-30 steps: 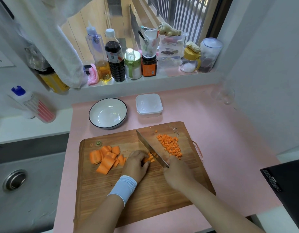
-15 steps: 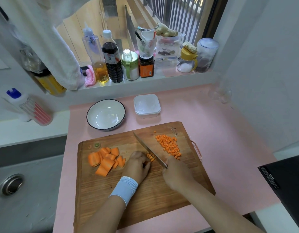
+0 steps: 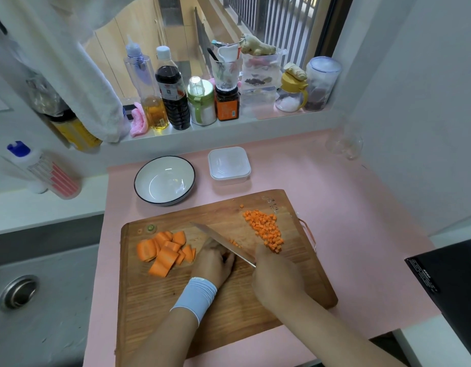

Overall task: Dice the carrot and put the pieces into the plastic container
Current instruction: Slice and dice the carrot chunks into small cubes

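Head cam, looking down: rectangular wooden cutting board (image 3: 229, 300) lies on the pink counter mat (image 3: 348, 221), both hands over it. Right hand (image 3: 278, 276) is wrapped round the handle of the steel-bladed kitchen knife (image 3: 223, 241); handle's hidden in the fist, blade runs diagonally up-left, edge down at the board. Left hand (image 3: 213, 263), w/ a pale blue wristband (image 3: 194, 296), sits knuckles-up against the blade's near-left side, fingers curled under; what's beneath is hidden, so can't tell if it's pinching carrot. Few tiny orange bits (image 3: 234, 243) peek out just past the blade. Heap of small orange carrot dice (image 3: 265, 230) sits on the board's right-rear part, right of the knife & apart from it. Thick orange carrot slabs (image 3: 165, 249) are piled on the board's left part, just beside the left hand. Square clear plastic container (image 3: 229, 165) stands on the mat behind the board; every carrot piece in view is on the board. White round bowl w/ dark rim (image 3: 164, 180) sits just left of the container.
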### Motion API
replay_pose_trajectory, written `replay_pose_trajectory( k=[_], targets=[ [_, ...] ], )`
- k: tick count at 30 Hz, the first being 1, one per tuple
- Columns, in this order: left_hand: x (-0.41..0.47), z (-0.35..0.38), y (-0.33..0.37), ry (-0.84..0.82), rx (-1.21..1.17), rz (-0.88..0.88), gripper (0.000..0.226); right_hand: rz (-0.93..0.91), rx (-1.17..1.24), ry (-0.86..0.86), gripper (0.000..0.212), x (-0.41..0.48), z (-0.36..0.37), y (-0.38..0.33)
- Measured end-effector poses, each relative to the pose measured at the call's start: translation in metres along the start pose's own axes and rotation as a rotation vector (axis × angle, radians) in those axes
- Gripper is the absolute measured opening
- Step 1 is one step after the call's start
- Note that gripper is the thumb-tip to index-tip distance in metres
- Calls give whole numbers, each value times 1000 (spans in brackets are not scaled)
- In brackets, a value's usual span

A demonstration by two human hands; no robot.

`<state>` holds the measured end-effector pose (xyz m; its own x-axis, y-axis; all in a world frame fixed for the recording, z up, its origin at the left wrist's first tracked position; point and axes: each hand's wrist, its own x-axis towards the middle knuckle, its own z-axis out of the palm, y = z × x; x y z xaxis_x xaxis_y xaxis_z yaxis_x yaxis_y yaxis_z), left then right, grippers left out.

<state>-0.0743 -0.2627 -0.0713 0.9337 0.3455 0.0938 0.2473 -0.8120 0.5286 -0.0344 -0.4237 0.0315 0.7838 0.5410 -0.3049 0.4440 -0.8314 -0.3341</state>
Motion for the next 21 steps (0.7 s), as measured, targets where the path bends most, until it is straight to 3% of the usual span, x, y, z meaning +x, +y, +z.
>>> replay_pose_trajectory(
  k=[10,21],
  targets=[
    [2,3,-4,6,-21,13,24,11,39,-48,16,3,-2,4],
    [-1,11,-9,66,-98,-5,13,82,91,-192,11,36,7,0]
  ],
)
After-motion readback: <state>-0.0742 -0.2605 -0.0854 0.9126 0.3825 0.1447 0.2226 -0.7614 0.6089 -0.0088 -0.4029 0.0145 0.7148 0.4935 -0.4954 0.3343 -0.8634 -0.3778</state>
